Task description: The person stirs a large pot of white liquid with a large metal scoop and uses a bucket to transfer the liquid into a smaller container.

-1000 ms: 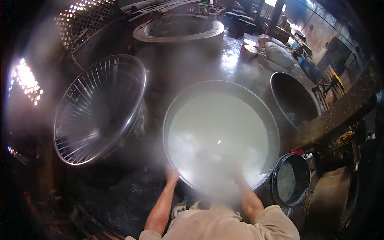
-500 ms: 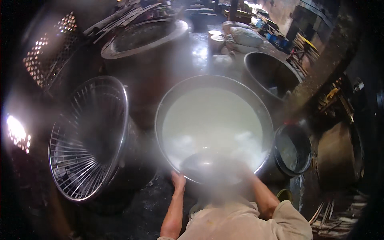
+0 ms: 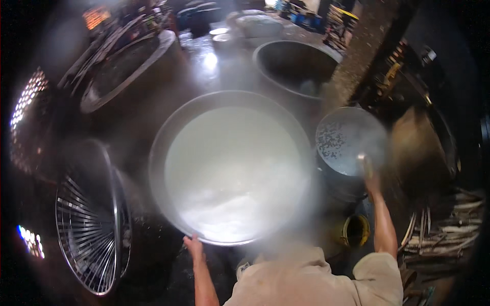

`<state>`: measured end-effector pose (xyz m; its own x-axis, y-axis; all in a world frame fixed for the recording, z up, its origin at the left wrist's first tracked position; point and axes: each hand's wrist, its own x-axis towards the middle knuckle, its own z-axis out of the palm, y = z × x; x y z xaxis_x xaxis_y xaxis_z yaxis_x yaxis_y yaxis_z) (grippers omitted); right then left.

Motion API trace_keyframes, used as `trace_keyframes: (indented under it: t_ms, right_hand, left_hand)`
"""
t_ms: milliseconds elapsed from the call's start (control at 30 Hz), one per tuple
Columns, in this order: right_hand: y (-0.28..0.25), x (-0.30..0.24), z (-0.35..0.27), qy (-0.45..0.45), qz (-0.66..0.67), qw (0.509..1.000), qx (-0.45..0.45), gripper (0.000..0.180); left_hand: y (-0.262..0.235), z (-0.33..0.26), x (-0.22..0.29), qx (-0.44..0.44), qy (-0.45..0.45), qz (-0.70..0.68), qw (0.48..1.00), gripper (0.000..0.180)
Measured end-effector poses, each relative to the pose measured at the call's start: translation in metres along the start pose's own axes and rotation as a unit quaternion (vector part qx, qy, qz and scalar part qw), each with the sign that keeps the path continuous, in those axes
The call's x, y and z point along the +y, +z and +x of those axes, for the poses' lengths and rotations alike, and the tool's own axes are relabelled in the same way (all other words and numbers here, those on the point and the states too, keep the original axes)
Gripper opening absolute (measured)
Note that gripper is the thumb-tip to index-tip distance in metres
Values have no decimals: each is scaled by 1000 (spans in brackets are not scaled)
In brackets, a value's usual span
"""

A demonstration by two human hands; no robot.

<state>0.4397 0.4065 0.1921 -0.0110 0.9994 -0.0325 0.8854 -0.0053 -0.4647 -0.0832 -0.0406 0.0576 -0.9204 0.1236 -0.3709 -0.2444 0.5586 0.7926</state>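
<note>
A wide metal vat (image 3: 159,168) of whitish liquid (image 3: 232,153) stands in front of me. My left hand (image 3: 194,247) grips its near-left rim, fingers curled at the edge. To the right, my right hand (image 3: 368,176) is closed on the near edge or handle of a round, grey pan (image 3: 365,127) with dark specks on its left part. That pan hangs over a dark bucket (image 3: 339,184), hiding most of it. Haze blurs the grip, so whether a handle is there I cannot tell.
At left leans a large slatted metal basket (image 3: 115,229). A big round vessel (image 3: 259,56) and a post (image 3: 370,48) stand beyond the vat. Near my right arm are a small yellow-rimmed pail (image 3: 356,230) and a pile of split wood (image 3: 449,224).
My right hand has carried the pan from the vat's near edge to the right, over the bucket. My left hand stays at the rim. The whole view has turned to the right.
</note>
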Motion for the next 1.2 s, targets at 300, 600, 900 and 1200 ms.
trace_keyframes:
  t_ms: [300,600,900,1200]
  right_hand:
    - [51,102,148,215,-99,968,-86,48]
    - [268,250,142,252,34,936,-243,40]
    - [375,254,119,316,137,851,-396,31]
    - [354,236,104,379,267,770,-438,21]
  left_hand:
    - [32,-77,-31,88,-75,-39,993,32]
    - [112,-172,36,89,-210,67,971,23]
    - [128,-164,48,90,-263,80,957,36]
    - [102,-158,11,79,-220,97,967,41]
